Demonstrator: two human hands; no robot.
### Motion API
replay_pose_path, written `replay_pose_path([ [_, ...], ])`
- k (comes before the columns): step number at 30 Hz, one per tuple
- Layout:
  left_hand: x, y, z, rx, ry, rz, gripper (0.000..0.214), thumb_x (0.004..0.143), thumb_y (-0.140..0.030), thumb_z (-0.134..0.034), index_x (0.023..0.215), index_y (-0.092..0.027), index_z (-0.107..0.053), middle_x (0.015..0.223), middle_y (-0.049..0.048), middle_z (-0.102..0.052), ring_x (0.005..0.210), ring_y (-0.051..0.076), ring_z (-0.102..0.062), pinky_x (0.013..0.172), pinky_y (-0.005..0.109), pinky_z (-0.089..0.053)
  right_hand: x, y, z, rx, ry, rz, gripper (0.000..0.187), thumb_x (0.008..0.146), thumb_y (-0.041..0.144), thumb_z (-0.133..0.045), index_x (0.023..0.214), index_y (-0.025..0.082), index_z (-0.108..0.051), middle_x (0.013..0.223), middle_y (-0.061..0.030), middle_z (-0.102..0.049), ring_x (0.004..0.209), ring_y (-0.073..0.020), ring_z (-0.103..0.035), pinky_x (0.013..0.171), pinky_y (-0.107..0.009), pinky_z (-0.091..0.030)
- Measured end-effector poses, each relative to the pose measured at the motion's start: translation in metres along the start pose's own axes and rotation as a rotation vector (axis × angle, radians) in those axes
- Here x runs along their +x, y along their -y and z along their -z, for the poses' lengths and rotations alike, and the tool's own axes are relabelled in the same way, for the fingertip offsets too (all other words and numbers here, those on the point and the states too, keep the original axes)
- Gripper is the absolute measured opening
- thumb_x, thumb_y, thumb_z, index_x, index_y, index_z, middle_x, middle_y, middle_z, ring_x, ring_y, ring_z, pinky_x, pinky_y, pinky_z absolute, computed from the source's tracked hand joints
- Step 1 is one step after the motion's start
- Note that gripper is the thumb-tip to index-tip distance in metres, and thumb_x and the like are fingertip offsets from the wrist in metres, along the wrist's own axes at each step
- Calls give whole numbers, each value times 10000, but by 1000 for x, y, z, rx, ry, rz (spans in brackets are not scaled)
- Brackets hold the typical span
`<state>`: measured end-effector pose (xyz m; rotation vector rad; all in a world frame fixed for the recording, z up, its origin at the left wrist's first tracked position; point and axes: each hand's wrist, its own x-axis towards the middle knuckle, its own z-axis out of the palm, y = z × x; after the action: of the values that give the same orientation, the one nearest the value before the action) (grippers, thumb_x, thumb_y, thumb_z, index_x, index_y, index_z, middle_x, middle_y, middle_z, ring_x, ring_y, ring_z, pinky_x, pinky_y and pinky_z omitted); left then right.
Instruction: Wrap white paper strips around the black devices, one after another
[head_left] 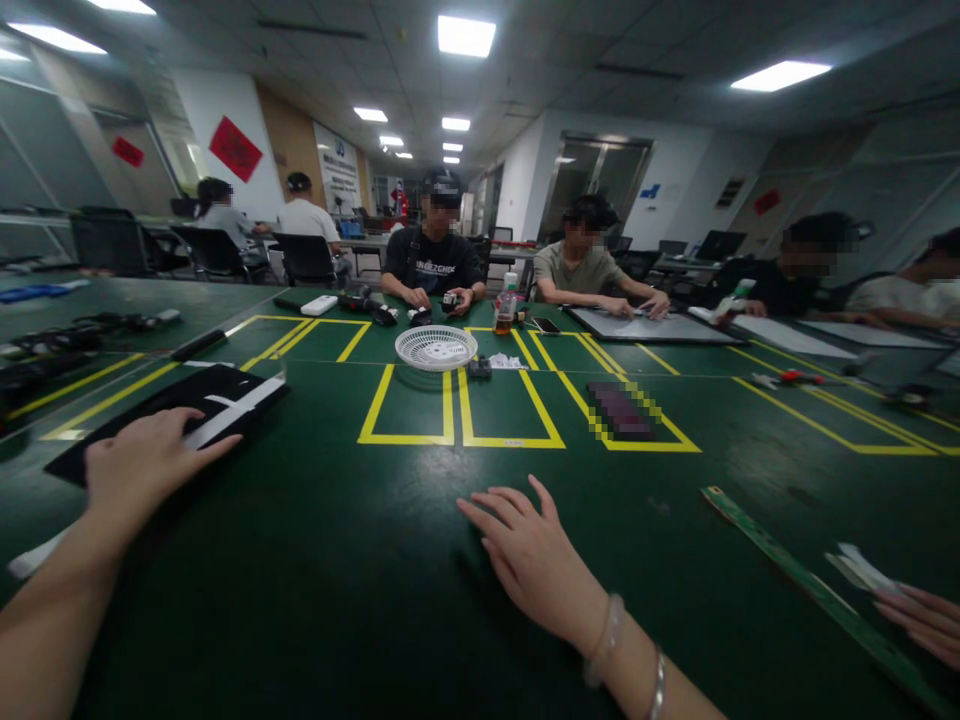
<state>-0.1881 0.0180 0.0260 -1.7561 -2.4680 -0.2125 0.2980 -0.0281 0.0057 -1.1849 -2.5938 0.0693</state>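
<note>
My left hand (146,460) rests on a flat black board (259,405) with white strips across it. Its thumb points right and its fingers lie over the board, apart from the thumb; whatever is under the palm is hidden. Out over the green table (352,580), my right hand (536,560) holds nothing, fingers spread. Two bracelets (606,640) circle that wrist. Beneath my left forearm, the end of a white item (37,555) pokes out, its kind unclear.
A white plastic basket (436,348) stands mid-table near a drink bottle (505,308). Yellow tape (409,440) marks rectangles. A dark, pixelated slab (622,410) lies right of centre. A long green strip (810,590) runs beside another person's hand (926,615). Several people sit opposite.
</note>
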Motion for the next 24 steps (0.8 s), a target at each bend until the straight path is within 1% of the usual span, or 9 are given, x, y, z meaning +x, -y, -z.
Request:
replay_pose_path([
  [3,1,20,-3,76,103,187,892,832,-839,-290,1372,-148,-453,1250,169,-566,1074,381,-541,862,495,-450,0,0,1,7,13,2,545,936,142,-427,1445,335,-390,1375,-24,-559,1299,-239,-442,1129,-630,-149],
  [6,0,32,-8,65,168,234,928,824,-859,-225,1394,-159,-436,1260,172,-562,1071,383,-549,871,495,-438,0,1,2,11,19,2,537,941,148,-427,1442,336,-394,1373,-26,-562,1300,-240,-443,1126,-636,-156],
  [9,0,40,-13,47,192,248,906,836,-832,-247,1393,-143,-434,1278,189,-553,1103,399,-536,876,509,-428,-1,2,2,13,22,-3,525,945,153,-424,1436,337,-404,1362,-25,-570,1293,-238,-451,1128,-636,-153],
  [11,3,46,-19,25,177,257,895,826,-820,-279,1379,-138,-452,1244,177,-582,1113,414,-529,869,512,-424,-1,2,2,15,23,-7,530,943,152,-429,1438,339,-401,1362,-21,-569,1294,-238,-450,1130,-634,-149],
  [14,10,58,-35,-52,96,271,941,739,-853,-367,1323,-131,-518,1067,161,-660,1105,481,-514,828,531,-383,-1,1,1,18,27,-5,547,933,144,-443,1441,339,-395,1367,-21,-565,1298,-241,-444,1133,-634,-142],
  [18,21,77,-57,-160,10,278,1086,622,-910,-440,1268,-45,-551,916,246,-652,1071,567,-486,711,546,-306,0,0,0,16,42,2,555,922,135,-444,1438,336,-400,1356,-29,-572,1285,-247,-455,1129,-635,-159],
  [21,28,91,-66,-121,32,319,1040,657,-892,-443,1214,-25,-580,896,286,-636,1113,626,-407,660,573,-271,0,-1,-1,21,46,2,544,928,151,-441,1435,343,-403,1354,-26,-573,1284,-249,-458,1129,-631,-168],
  [22,31,95,-68,-134,59,307,969,686,-876,-429,1137,-41,-624,854,276,-638,1150,640,-360,654,589,-258,0,-1,-1,24,45,4,542,929,154,-443,1435,344,-404,1351,-25,-576,1283,-249,-460,1131,-629,-169],
  [24,35,103,-72,-320,191,100,811,763,-819,-394,915,-76,-680,749,247,-629,1245,637,-235,663,623,-226,-1,-1,-2,25,42,8,542,928,157,-449,1434,346,-406,1342,-25,-582,1278,-247,-466,1134,-625,-169],
])
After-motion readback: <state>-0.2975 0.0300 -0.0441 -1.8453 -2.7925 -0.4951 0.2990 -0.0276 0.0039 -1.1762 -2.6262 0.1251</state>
